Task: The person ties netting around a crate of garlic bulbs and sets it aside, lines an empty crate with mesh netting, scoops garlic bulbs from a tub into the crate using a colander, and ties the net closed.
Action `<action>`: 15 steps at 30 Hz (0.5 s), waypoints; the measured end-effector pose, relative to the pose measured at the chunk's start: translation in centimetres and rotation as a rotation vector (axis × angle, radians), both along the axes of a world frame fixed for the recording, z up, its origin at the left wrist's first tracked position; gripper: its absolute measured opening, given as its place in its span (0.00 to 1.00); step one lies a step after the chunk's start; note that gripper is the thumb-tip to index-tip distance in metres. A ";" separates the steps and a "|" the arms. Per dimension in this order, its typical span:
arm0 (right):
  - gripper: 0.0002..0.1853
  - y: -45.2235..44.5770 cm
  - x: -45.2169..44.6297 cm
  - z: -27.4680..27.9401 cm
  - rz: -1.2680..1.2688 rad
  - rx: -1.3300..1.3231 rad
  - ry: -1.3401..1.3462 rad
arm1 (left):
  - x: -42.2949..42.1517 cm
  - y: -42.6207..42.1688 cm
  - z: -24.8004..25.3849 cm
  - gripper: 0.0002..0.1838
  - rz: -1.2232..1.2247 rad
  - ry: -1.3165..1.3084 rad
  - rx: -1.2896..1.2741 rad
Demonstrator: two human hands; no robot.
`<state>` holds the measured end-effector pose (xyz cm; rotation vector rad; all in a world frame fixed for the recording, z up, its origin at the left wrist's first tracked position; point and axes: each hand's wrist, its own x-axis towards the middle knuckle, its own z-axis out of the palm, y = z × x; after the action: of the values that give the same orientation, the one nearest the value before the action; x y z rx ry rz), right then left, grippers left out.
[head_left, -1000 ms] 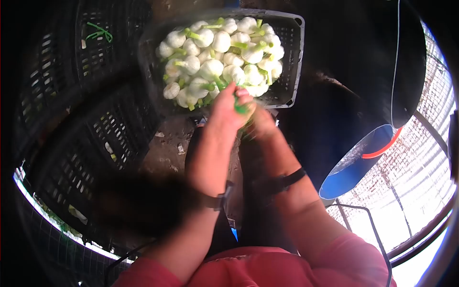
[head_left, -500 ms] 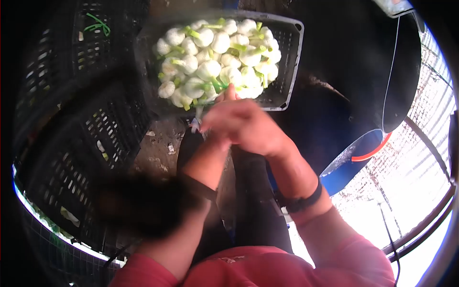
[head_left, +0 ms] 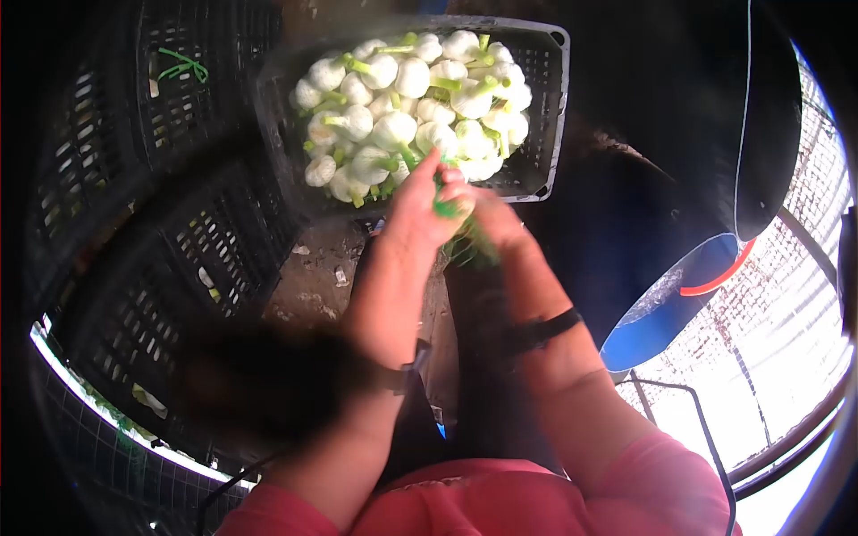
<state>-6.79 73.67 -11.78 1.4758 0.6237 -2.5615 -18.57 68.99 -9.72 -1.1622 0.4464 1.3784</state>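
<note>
My left hand [head_left: 422, 204] is closed around a bunch of green strings [head_left: 445, 204], its index finger pointing up over the front of a crate. Pressed against it from the right is my right hand [head_left: 493, 219], blurred, with its fingers curled at the same bunch. Thin loose ends fan out below the hands. Just beyond them, a black plastic crate [head_left: 556, 116] is heaped with white garlic bulbs [head_left: 393, 131] with short green stems. Where the strings run between the fingers is hidden.
Dark slatted crates [head_left: 183, 259] stand along the left; a green string [head_left: 183, 65] is tied on one. To the right are a large dark container [head_left: 679, 116] and a blue bucket [head_left: 657, 326] with an orange-red rim. Scraps lie on the floor [head_left: 313, 286].
My right hand has moved from over my left hand to its right side, uncovering the green strings. The view has shifted slightly, and the crate of garlic stays put.
</note>
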 end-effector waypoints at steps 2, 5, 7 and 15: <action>0.13 4.0 2.2 -0.1 0.285 0.134 -0.013 | -1.1 -1.0 -0.2 0.13 -0.280 0.098 0.084; 0.11 8.0 1.1 2.8 0.400 0.463 -0.061 | -2.0 -1.3 -0.5 0.12 -0.589 0.306 -0.012; 0.10 9.2 0.4 4.0 0.404 0.534 -0.049 | -2.3 -1.5 -0.8 0.11 -0.626 0.348 0.023; 0.03 4.8 -2.4 2.7 -0.371 -0.049 0.323 | -3.4 -2.5 -1.4 0.07 -0.548 0.255 0.277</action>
<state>-9.20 78.44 -9.05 1.2728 0.3383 -3.1115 -21.95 66.45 -11.12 -0.5771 0.6746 1.0626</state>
